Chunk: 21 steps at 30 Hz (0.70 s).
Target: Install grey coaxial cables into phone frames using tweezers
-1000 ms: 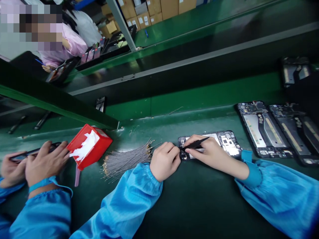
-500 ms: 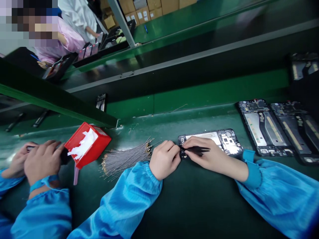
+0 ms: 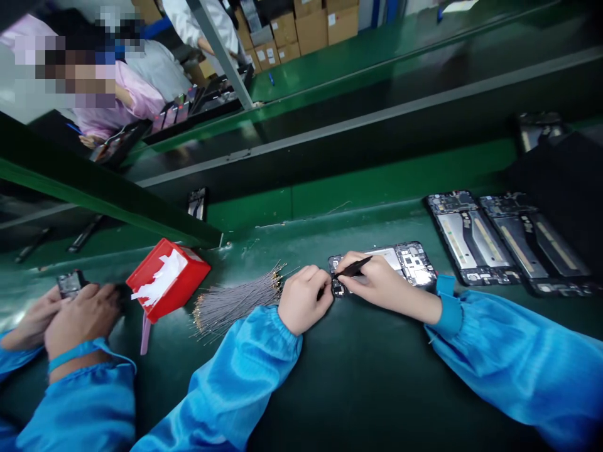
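Observation:
An opened phone [image 3: 417, 263] lies flat on the green bench, its circuit board and metal plate bare. My right hand [image 3: 377, 276] pinches black tweezers [image 3: 355, 267], tips down at the phone's left end. Against that same end my left hand [image 3: 305, 298] is closed, thumb and forefinger pressed together; whatever they hold is hidden. Just left of it lies a bundle of thin grey cables [image 3: 238, 301] with gold-coloured ends.
A co-worker's hands [image 3: 80, 314] hold a phone part at far left. Beside them stands a red bin [image 3: 188, 282] with torn white paper. More opened phones [image 3: 471, 242] lie at right, near a black object [image 3: 560, 182]. A green post [image 3: 117, 201] slants across the left.
The tweezers have tilted, their rear end now pointing up to the right. My left hand stays at the phone's end. The co-worker's phone part shows more clearly. The view has shifted slightly.

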Each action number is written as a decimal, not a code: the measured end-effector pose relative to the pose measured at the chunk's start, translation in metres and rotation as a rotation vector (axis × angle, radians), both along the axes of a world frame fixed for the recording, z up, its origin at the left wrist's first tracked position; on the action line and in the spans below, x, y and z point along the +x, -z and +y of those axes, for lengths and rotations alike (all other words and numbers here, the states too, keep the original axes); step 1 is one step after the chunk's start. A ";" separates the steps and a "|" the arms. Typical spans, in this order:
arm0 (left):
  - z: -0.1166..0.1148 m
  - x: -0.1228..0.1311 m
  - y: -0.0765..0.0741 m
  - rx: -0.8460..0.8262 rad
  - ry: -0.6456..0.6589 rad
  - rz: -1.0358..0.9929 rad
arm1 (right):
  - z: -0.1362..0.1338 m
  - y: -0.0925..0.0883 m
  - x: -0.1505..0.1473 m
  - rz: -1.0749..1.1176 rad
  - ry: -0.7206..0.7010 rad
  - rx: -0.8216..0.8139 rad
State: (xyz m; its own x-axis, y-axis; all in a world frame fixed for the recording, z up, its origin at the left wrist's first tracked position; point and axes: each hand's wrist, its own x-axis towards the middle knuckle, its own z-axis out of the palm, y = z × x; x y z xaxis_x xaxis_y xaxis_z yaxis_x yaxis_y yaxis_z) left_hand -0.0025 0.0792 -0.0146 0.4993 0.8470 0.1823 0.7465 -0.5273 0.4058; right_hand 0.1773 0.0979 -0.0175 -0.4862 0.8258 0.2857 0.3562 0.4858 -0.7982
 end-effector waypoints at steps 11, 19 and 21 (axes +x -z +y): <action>0.000 -0.001 0.002 0.021 0.005 -0.011 | -0.003 0.002 0.001 0.006 -0.019 0.003; 0.000 0.001 -0.001 -0.005 0.007 -0.004 | -0.007 0.005 -0.001 -0.051 -0.108 0.195; 0.000 0.000 -0.004 -0.041 0.007 -0.006 | -0.007 0.005 0.000 -0.012 -0.123 0.164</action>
